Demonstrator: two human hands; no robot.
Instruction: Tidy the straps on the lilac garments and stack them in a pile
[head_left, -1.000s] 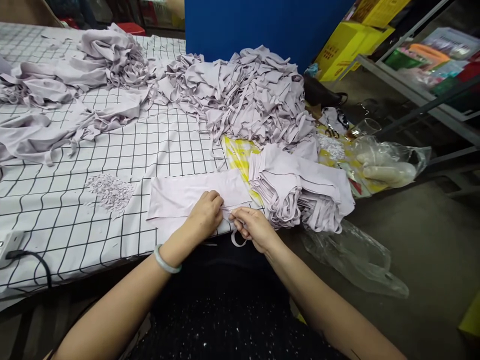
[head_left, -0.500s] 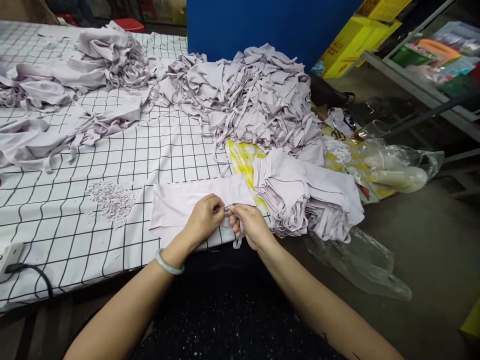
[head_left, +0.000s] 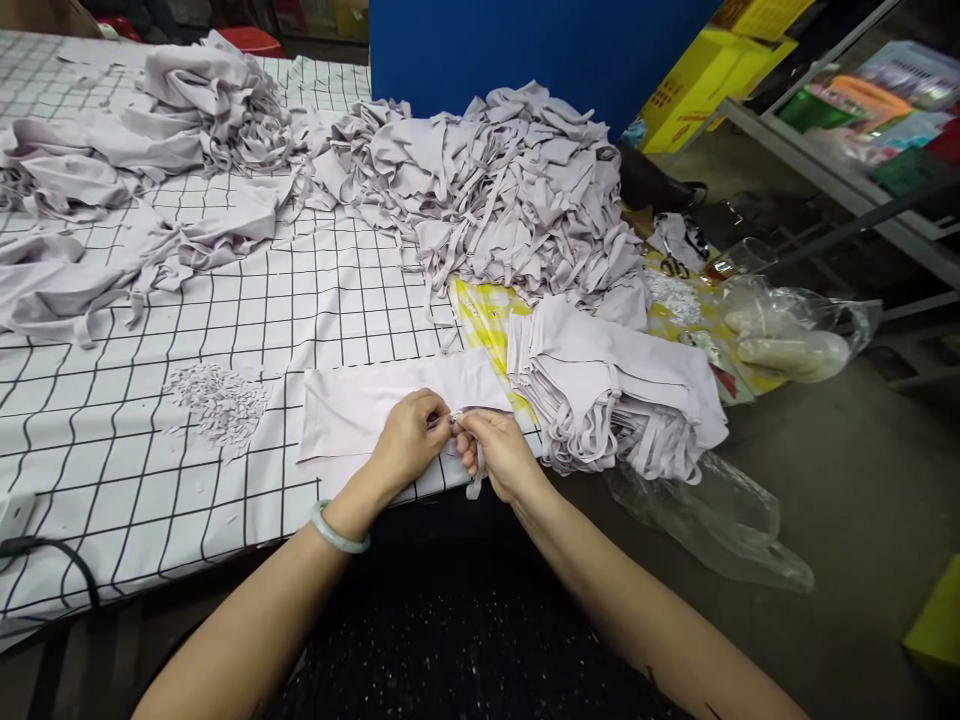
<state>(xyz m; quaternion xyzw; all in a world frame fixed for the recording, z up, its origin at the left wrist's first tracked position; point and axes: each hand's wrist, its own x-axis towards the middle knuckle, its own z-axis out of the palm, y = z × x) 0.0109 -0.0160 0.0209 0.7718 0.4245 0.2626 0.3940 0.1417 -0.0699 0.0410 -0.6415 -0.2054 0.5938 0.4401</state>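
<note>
My left hand (head_left: 411,432) is closed in a pinch at the table's front edge. Right beside it my right hand (head_left: 496,450) pinches a narrow lilac fabric strap (head_left: 475,486), whose loop hangs below the fingers. The fingertips of both hands meet over the strap, with a small shiny piece between them that is too small to name. Beneath and behind the hands a flat lilac fabric piece (head_left: 360,400) lies on the checked tablecloth. Just to the right stands a stack of folded lilac fabric pieces with straps (head_left: 615,375).
A large heap of lilac fabric (head_left: 517,190) lies at the back, more crumpled fabric (head_left: 210,110) at back left. Small fabric snippets (head_left: 221,405) are piled on the left. A power socket (head_left: 16,515) with a black cable sits front left. Clear plastic bags (head_left: 795,340) lie right.
The hands stay nearly in place, fingertips shifting only slightly at the strap. The whole view has moved a little; the fabric piece and stacks look unchanged.
</note>
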